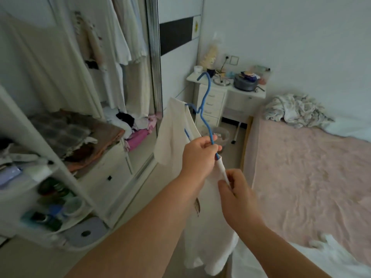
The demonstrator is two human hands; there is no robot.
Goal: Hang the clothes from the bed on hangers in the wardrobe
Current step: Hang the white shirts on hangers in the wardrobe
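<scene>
White garment [208,213] on blue wire hanger [206,109]

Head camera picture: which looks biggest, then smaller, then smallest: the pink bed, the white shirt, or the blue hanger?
1. Pink bed
2. White shirt, though it is nearer the camera
3. Blue hanger

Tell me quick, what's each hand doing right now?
Left hand: closed on the blue hanger, which is inside the white garment.
Right hand: closed, pinching the garment's white strap at the hanger's end.
</scene>
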